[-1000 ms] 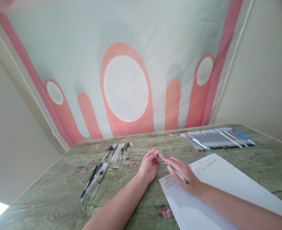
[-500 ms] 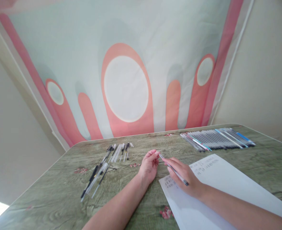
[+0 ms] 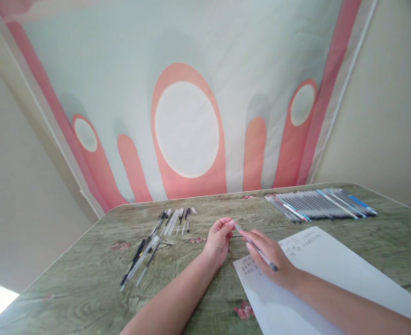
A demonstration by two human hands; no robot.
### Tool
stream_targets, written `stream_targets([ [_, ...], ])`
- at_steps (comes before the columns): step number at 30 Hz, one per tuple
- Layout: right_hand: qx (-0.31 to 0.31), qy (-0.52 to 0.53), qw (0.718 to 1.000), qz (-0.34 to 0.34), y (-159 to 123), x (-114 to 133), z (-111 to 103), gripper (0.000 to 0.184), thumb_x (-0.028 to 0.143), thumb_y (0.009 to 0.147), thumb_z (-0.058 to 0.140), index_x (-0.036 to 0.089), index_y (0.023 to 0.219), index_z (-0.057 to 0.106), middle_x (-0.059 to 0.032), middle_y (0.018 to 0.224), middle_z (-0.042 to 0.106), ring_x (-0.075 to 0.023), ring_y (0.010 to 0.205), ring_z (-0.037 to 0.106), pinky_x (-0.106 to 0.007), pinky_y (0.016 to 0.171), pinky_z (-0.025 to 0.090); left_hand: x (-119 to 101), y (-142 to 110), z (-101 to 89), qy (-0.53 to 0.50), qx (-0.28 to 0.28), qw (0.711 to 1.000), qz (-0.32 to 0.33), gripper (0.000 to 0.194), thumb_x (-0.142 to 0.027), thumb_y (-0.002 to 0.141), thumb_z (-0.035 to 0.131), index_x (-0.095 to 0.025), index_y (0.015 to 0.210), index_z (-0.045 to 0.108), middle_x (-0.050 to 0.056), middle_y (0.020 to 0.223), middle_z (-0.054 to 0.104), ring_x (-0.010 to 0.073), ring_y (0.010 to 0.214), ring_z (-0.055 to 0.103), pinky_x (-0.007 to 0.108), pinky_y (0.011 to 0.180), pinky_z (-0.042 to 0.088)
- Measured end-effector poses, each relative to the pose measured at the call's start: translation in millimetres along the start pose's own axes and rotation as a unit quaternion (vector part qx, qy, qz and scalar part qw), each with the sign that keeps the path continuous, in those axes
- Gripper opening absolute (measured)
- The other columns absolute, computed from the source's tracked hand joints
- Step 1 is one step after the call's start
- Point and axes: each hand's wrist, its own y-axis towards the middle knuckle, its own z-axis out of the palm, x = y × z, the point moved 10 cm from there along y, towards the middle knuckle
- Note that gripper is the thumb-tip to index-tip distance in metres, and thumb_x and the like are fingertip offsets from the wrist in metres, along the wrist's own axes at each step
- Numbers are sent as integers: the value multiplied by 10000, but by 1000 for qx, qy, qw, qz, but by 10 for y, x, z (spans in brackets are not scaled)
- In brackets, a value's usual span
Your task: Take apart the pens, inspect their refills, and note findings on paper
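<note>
My right hand [image 3: 270, 256] holds a slim clear pen [image 3: 257, 251] with a dark end, slanted up to the left. At the pen's upper tip, the thumb and forefinger of my left hand [image 3: 221, 239] are pinched together. The small part between those fingertips is mostly hidden. Under my right forearm lies a white sheet of paper [image 3: 317, 279] with rows of dark handwritten marks along its far and left edges. Left of my hands lie loose pen parts [image 3: 144, 253]: black pieces, clear barrels and thin refills.
A neat row of pens [image 3: 320, 204], mostly clear and grey with a few blue and pink ones, lies at the back right. More pen parts [image 3: 174, 221] sit at the back left. The wood-patterned table [image 3: 87, 274] meets a wall hanging [image 3: 188, 130] behind.
The view has turned slightly left, so the table and its things appear a little further right. Both hands keep nearly the same hold on the pen.
</note>
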Motion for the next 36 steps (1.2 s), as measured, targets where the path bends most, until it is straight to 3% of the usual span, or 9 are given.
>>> stream_targets([
  [4,-14,10,1000,15,-4,-30,-34,371,202,848,373,231,1215,421,-63,977,536,-160,898,540,-281,794,437,-272,115,-78,288,17,954,85,298,-382,816,403,-149,931,548,82,930,613,149,832,558,254,700,413],
  [6,-11,11,1000,15,-12,-27,-31,370,207,846,377,233,1213,423,-61,978,538,-162,912,537,-285,807,431,-490,159,-152,484,7,862,152,290,-330,827,379,-154,993,540,91,1001,594,174,940,529,300,811,389],
  [10,0,15,1000,9,-18,-8,-6,369,209,846,379,237,1212,423,-60,987,536,-161,921,531,-286,812,429,-770,243,-457,760,-70,615,198,373,-221,811,377,-160,1172,449,110,1269,429,218,1200,325,399,996,197],
  [12,5,17,1000,11,-10,-5,4,373,208,849,375,238,1218,416,-60,989,533,-158,920,530,-285,815,429,-789,305,-653,815,-98,544,171,407,-233,824,338,-151,1215,415,114,1326,360,237,1238,261,438,1011,137],
  [14,7,18,1000,14,2,-3,7,377,208,850,375,240,1224,409,-58,990,531,-154,919,530,-285,821,426,-775,350,-782,837,-110,512,159,428,-263,837,302,-147,1238,392,112,1345,332,249,1252,229,460,1012,107],
  [21,5,28,999,21,8,-15,4,349,221,851,380,231,1195,435,-61,979,530,-154,899,537,-282,804,435,-731,374,-858,845,-120,497,158,442,-348,853,263,-142,1204,434,120,1273,431,255,1243,237,491,1009,40],
  [27,-2,33,999,20,-2,-5,-18,336,232,853,379,230,1182,447,-65,963,536,-159,880,543,-289,792,443,-728,261,-610,809,-75,547,203,369,-322,841,330,-157,1122,504,125,1193,505,252,1212,293,471,1008,23],
  [31,-4,28,999,19,7,22,-41,323,240,851,384,228,1164,464,-67,956,543,-162,871,548,-294,788,450,-645,191,-390,783,-32,587,205,320,-293,835,361,-151,1062,538,132,1162,522,237,1148,377,418,1002,120],
  [36,-20,26,999,13,13,1,-58,308,249,851,386,224,1142,482,-63,936,550,-155,844,558,-285,771,461,-517,143,-218,782,14,600,166,285,-303,834,365,-148,933,583,126,1024,570,217,954,505,324,871,314],
])
